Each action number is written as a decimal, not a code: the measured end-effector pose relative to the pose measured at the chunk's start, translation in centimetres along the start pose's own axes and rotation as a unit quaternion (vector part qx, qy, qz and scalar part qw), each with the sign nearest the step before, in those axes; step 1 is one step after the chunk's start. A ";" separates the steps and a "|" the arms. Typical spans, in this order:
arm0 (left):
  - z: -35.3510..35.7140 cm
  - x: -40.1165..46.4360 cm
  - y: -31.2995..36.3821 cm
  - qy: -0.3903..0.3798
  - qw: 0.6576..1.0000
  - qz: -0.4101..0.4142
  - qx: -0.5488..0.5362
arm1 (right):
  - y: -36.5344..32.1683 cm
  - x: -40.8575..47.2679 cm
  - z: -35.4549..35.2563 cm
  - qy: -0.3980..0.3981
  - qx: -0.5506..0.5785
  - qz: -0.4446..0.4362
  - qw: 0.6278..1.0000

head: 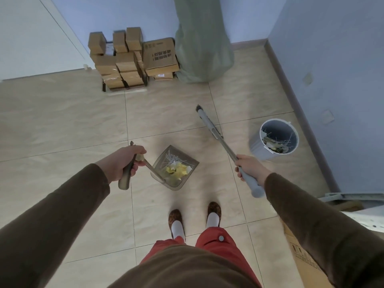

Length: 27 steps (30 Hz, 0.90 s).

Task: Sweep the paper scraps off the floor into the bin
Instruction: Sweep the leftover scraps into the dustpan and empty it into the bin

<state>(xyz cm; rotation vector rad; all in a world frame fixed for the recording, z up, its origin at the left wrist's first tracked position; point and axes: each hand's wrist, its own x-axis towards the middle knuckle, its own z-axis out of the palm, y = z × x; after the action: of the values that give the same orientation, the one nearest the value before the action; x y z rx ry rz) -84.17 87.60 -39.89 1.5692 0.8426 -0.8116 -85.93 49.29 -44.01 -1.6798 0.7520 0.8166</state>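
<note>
While the left hand [122, 163] curls tight around the dustpan handle [127, 173], the dustpan [176, 179] hangs just right of that grip, holding the yellow and white paper scraps [178, 168]. Further right, the right hand [248, 168] is wrapped around the broom [220, 140], whose head points up and away. Beyond that grip stands the bin [257, 146], scraps already inside.

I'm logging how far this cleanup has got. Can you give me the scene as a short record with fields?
left hand: grips the dustpan handle
right hand: grips the broom handle
dustpan: in front of the feet, holds yellow and white paper scraps
broom: head angled toward the wall
bin: grey, right of the dustpan, already holds scraps
floor: no loose scraps visible
</note>
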 end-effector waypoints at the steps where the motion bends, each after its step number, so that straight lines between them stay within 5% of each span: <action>1: -0.7 0.0 -0.2 0.002 1.000 -0.003 0.003 | -0.6 1.3 1.2 0.002 -0.021 -0.004 1.000; 10: -5.0 1.6 0.0 0.026 0.999 -0.031 0.025 | -1.1 3.2 9.4 -0.080 -0.263 0.026 0.961; 16: -5.4 1.8 0.4 0.003 0.999 -0.035 0.016 | 2.5 -4.3 4.8 -0.143 -0.198 0.055 0.968; 27: -3.5 0.4 2.4 -0.086 0.996 -0.036 0.015 | 6.2 -9.2 1.0 -0.044 0.101 0.070 0.991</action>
<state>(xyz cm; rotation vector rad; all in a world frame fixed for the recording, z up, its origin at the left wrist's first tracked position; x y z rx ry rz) -81.71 90.79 -38.61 1.4783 0.7667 -1.0005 -96.28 49.55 -40.02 -1.4145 0.8688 0.8772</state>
